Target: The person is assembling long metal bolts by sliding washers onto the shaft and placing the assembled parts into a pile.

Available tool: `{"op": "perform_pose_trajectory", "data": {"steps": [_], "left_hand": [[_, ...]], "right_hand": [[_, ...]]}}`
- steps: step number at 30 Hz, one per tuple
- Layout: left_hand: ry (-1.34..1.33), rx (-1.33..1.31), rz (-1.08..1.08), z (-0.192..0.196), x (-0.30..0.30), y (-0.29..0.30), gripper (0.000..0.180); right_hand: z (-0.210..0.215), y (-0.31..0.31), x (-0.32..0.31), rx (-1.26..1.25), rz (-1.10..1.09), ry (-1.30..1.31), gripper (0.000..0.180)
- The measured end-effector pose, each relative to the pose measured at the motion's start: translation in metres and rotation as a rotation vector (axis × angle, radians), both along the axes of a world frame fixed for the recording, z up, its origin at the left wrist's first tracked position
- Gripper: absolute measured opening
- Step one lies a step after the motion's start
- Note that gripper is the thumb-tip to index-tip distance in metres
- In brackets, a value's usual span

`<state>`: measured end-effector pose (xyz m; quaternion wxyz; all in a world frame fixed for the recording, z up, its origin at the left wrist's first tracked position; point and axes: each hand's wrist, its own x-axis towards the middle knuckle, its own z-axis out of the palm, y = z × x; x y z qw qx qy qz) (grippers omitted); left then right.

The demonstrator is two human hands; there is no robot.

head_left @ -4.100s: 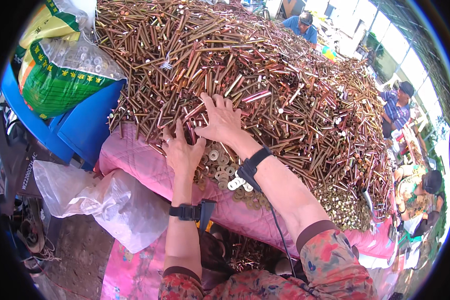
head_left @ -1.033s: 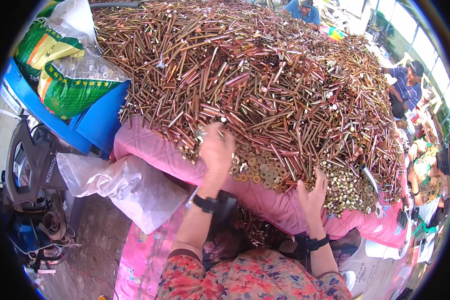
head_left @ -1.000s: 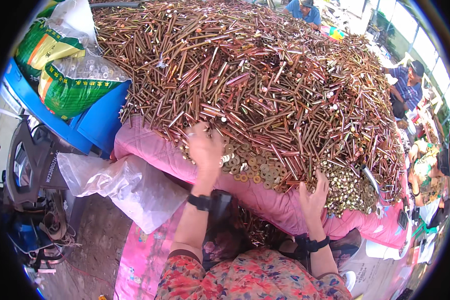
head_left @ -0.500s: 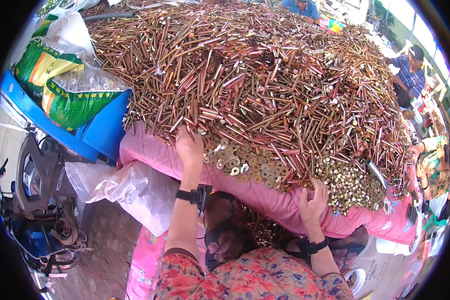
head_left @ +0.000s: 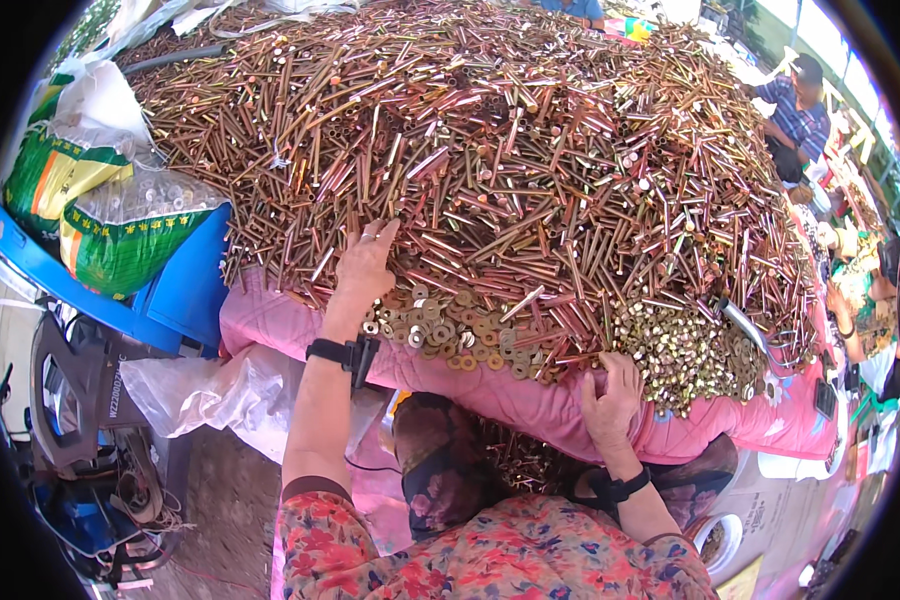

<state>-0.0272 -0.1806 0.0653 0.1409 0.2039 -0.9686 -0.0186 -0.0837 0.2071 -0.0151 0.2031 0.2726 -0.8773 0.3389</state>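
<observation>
A large heap of copper-coloured metal rods [head_left: 470, 170], some with flat round heads, covers the pink quilted cloth [head_left: 450, 385] in front of me. My left hand [head_left: 365, 268] lies on the heap's near left edge, fingers stretched out over the rods; I see nothing gripped in it. Flat brass-coloured washers [head_left: 470, 335] are spread between my hands. My right hand [head_left: 615, 400] rests at the cloth's near edge, its thumb apart from loosely bent fingers. It is beside a pile of small shiny nut-like pieces [head_left: 675, 350]. What lies under its fingers is partly hidden.
Green-and-yellow sacks [head_left: 110, 210] sit in a blue container [head_left: 185, 285] on the left. Clear plastic sheeting [head_left: 215, 395] hangs below it. A curved metal tube [head_left: 742, 325] lies at the right. Another person [head_left: 798, 110] sits at the far right, and a white bucket [head_left: 718, 540] stands below right.
My left hand has moved slightly left and farther onto the rods, its fingers straighter. The right hand stays near the cloth's edge. The view has shifted a little.
</observation>
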Motion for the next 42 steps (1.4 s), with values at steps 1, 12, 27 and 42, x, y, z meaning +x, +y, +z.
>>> {"op": "perform_pose_trajectory", "data": {"steps": [1,12,27,42], "left_hand": [[-0.004,0.004,-0.011,0.000,-0.004,-0.004,0.069],[0.202,-0.133,-0.115,-0.015,-0.010,-0.026,0.017],[0.406,0.543,-0.444,0.015,-0.047,0.100,0.035],[-0.138,-0.155,-0.245,0.000,-0.039,0.026,0.033]], "right_hand": [[0.000,0.000,0.000,0.010,-0.003,0.003,0.036],[-0.001,-0.002,-0.003,0.000,-0.012,0.033,0.034],[-0.001,-0.001,0.000,0.024,-0.020,0.033,0.034],[0.001,-0.003,-0.005,0.019,0.000,0.037,0.032]]}}
